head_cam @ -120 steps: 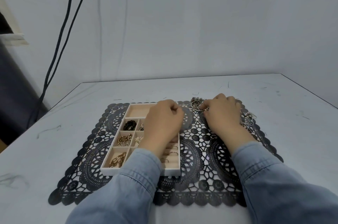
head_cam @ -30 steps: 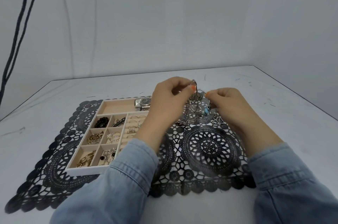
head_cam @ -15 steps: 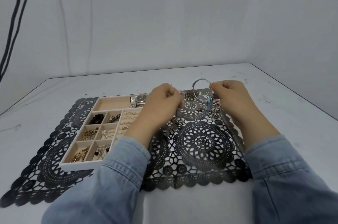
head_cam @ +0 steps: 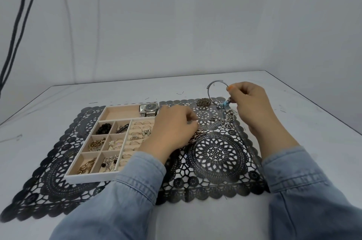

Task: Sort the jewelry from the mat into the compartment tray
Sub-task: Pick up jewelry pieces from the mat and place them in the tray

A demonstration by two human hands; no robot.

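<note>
Where bare, pale and scuffed: tabletop, bearing everything below.

Mat: black lace, flat on tabletop.

Compartment tray: cream, on mat's left half. Small cells mostly stocked, ring rows part-filled, long far cell largely vacant.

Left hand: a second ago raised at the tangle alongside the right, now lowered to mat just right of tray, fingers curled. Cannot tell whether gripping anything.

Right hand: lifted above mat's far edge, thumb and fingertips pinching bangle.

Bangle: silver, open-ended, with turquoise and silver charms. A second ago caught up in the tangle between both hands, now raised clear of it and held by right hand alone. Judged freed and ready for tray, most likely the long far cell.

Watch: steel, at right end of long far cell.

Silver heap: small mixed pieces on mat below right hand, unsorted. Judged a fair share of the task remaining.

Rosette brooch: bronze-toned, on mat near far edge, just beside hanging charms.

Chain piece: bronze-toned, on mat, partly under left hand's fingers.
</note>
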